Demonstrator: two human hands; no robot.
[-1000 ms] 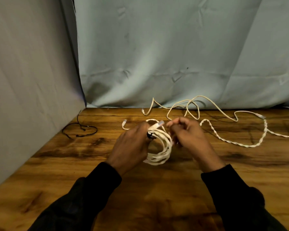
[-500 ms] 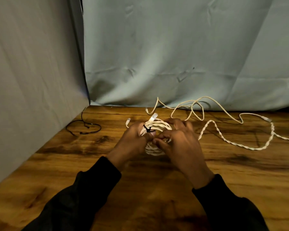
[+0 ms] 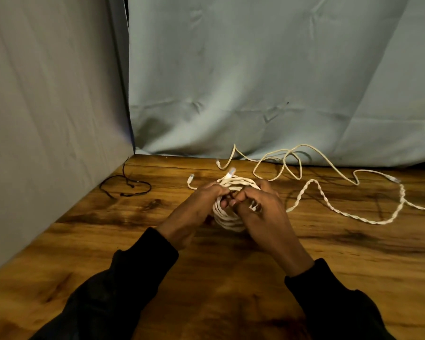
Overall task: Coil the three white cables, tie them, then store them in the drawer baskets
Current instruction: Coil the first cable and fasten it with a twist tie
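A second ago the right hand (image 3: pixel 260 209) pinched the connector end (image 3: pixel 231 172) above the coiled white cable (image 3: pixel 228 217), apart from the left hand (image 3: pixel 199 207). Now it has let go, dropped onto the coil and closed against the left hand's fingertips (image 3: pixel 225 191), hiding the black tie. The connector end stands free at the coil's far edge.

A wooden table (image 3: pixel 231 278); loose white cables (image 3: pixel 329 204) sprawl beyond and right of the hands; a thin black cord (image 3: pixel 125 185) lies left.
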